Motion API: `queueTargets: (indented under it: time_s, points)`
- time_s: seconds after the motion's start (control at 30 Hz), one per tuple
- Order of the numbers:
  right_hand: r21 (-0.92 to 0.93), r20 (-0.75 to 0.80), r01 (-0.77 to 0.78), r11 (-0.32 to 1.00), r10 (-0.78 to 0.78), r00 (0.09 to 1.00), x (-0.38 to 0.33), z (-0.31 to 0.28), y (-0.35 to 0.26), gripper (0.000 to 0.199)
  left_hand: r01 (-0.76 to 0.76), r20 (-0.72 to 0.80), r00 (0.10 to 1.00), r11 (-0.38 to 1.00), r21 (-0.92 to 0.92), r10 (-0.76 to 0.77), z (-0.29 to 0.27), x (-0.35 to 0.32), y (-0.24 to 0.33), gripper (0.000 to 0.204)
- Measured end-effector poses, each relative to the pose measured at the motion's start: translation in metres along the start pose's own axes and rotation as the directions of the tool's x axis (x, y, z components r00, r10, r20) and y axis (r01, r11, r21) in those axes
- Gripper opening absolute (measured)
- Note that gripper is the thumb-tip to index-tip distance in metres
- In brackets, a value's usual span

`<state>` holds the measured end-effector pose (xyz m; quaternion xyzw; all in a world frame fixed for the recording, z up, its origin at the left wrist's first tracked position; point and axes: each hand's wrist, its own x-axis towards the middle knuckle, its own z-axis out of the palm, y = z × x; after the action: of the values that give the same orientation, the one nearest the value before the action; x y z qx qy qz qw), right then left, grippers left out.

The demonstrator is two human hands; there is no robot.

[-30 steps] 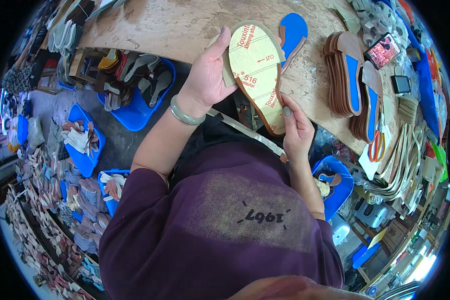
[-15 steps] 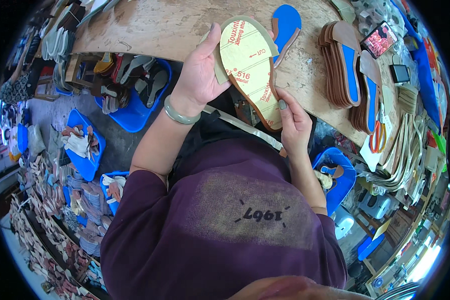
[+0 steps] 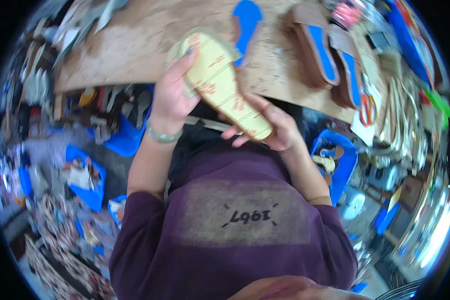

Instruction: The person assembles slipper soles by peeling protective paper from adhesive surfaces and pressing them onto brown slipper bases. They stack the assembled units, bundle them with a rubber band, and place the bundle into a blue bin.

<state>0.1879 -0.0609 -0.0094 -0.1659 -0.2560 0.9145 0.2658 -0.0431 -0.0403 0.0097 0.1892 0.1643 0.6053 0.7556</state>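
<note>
Centrally, upper middle of frame, the pale yellow insole [image 3: 220, 85] lay between both hands, long axis slanting from upper left to lower right; left hand [image 3: 172, 97] clasped its upper end, fingers closed over the edge; right hand [image 3: 275, 127] cupped the lower end from beneath; underside hidden; printing blurred by motion.

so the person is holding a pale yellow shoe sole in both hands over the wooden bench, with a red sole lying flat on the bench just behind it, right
Not quite: the sole lying flat on the bench behind it is blue, not red. The head view shows it. The rest holds: the left hand and right hand both hold the pale yellow shoe sole over the wooden bench.
</note>
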Motion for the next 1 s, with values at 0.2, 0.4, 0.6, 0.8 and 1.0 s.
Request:
queueTargets:
  time_s: [0.2, 0.4, 0.6, 0.8, 1.0]
  points:
    - [-0.769, -0.065, 0.225, 0.599, -0.422, 0.904, -0.053, 0.008, -0.039, 0.054, -0.212, 0.049, 0.977, 0.974, 0.078, 0.209, 0.015, 0.009, -0.005, 0.049]
    - [-0.752, 0.257, -0.539, -0.381, -0.921, 0.293, -0.087, -0.067, -0.120, 0.032, -0.175, -0.038, 0.842, 0.340, 0.924, 0.539, -0.051, 0.018, 0.029, 0.038]
    - [-0.549, 0.315, -0.664, -0.508, -0.862, 0.398, -0.076, -0.084, -0.131, 0.037, -0.115, 0.059, 0.779, 0.050, 0.992, 0.624, -0.084, 0.007, 0.038, 0.030]
    - [-0.872, 0.412, 0.094, -0.480, -0.617, 0.671, 0.045, 0.003, -0.050, 0.038, -0.061, 0.068, 0.719, -0.035, 0.998, 0.691, -0.078, -0.002, 0.039, 0.025]
    - [-0.717, 0.614, 0.311, -0.624, -0.356, 0.704, 0.150, 0.022, 0.016, 0.044, -0.196, -0.030, 0.678, 0.219, 0.956, 0.735, -0.071, -0.019, 0.037, 0.020]
